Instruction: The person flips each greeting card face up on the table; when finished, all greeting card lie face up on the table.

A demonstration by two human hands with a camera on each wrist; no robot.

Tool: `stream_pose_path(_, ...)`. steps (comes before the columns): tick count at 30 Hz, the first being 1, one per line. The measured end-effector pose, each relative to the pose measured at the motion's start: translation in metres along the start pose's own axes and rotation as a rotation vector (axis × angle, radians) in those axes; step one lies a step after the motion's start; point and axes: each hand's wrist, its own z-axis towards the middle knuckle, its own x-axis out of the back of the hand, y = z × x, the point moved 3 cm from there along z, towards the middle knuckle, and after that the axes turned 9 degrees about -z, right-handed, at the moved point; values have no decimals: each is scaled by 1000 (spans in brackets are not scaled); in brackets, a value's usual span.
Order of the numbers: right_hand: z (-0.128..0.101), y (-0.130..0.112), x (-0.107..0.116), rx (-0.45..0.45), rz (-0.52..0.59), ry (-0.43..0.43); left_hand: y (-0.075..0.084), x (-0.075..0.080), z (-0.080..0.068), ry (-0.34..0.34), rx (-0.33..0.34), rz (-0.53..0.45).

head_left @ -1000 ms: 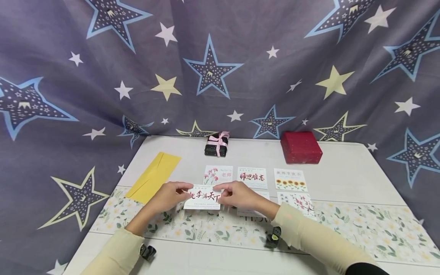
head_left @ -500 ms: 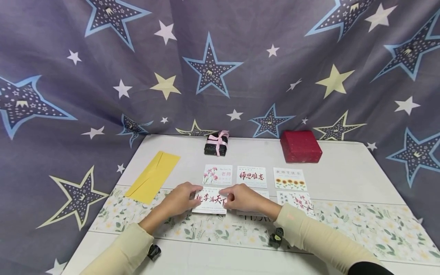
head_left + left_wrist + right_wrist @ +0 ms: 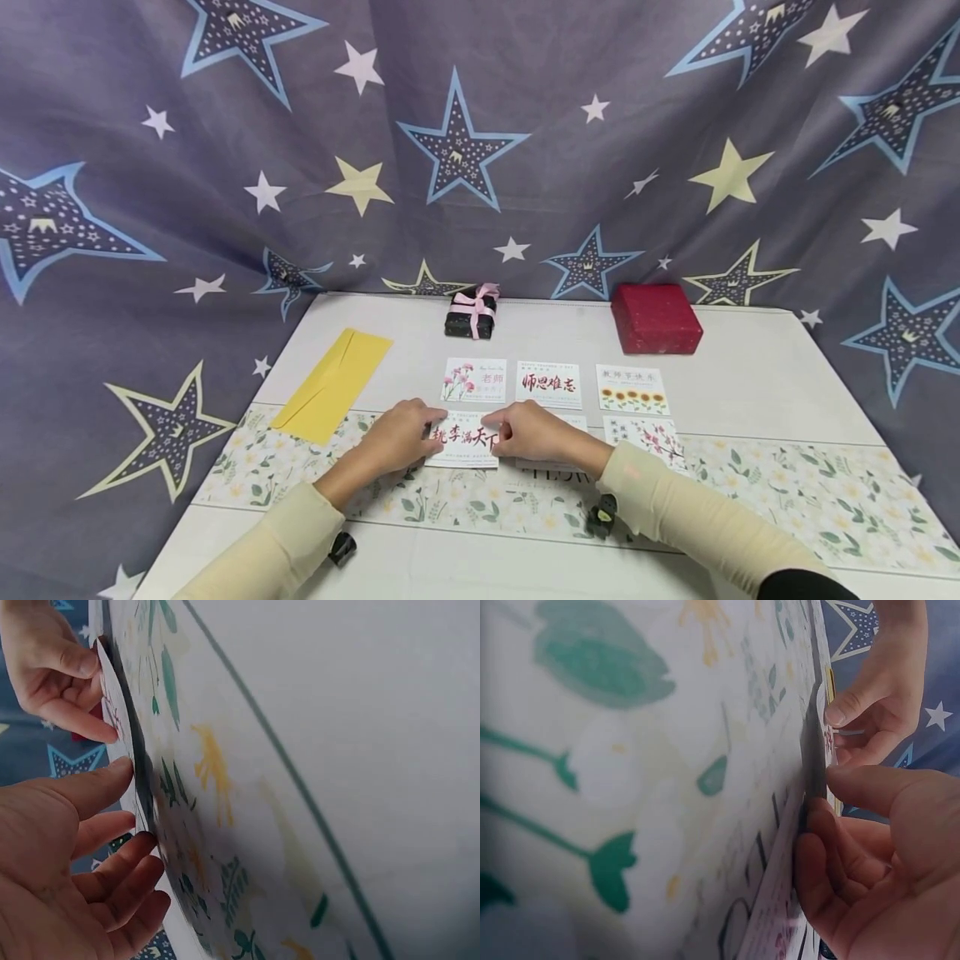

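A white greeting card (image 3: 463,452) with red brush-style Chinese characters lies low over the floral band of the table cover, in the front row of cards. My left hand (image 3: 400,435) pinches its left edge, thumb and fingertips on the rim. At its right edge my right hand (image 3: 531,432) pinches it, with the index finger along the top corner. A thin dark shadow shows under the card (image 3: 120,720) in the left wrist view. Just behind it is a pink carnation card (image 3: 474,380). The right hand and wrist partly cover another front-row card (image 3: 566,422).
Further cards lie to the right: one with red characters (image 3: 549,386), a sunflower card (image 3: 632,390) and a blossom card (image 3: 645,442). A yellow envelope (image 3: 332,385) is at left. A black gift box (image 3: 470,313) with pink ribbon and a red box (image 3: 656,319) stand at the back.
Both hands have brought the card down toward the table and slid it right, into line below the carnation card. The left hand moved right with it; the right hand shifted slightly.
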Motion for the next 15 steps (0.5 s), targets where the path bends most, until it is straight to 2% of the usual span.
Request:
stream_pose_path(9, 4, 1, -1, 13, -31, -26, 3, -3, 1, 34, 7, 76)
stream_pose_path(15, 3, 3, -1, 4, -27, -22, 0, -5, 2, 39, 22, 72)
